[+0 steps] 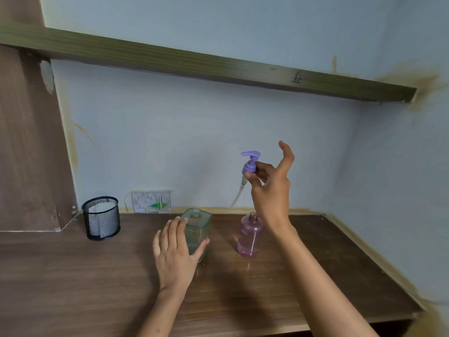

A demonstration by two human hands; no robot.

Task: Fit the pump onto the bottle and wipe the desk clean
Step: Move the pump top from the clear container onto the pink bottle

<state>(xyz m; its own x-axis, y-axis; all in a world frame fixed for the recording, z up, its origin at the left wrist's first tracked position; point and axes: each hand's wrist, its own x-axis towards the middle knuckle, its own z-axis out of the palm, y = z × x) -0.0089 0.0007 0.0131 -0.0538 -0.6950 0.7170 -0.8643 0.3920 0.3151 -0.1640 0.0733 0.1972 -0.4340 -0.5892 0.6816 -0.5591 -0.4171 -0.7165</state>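
Note:
My right hand (271, 188) holds a purple pump (250, 164) in the air by its collar, between thumb and fingertips; its clear tube hangs down to the left. Directly below stands a pink translucent bottle (250, 235) with an open neck, upright on the brown wooden desk (97, 276). To its left stands a clear square bottle (198, 227), also open at the top. My left hand (175, 251) wraps around the near left side of the clear bottle, thumb on its right face.
A black mesh cup (101, 218) with white paper or cloth inside stands at the back left of the desk. A wall socket plate (151, 201) sits behind the bottles. A wooden shelf (218, 66) runs overhead. The desk's right edge meets the wall.

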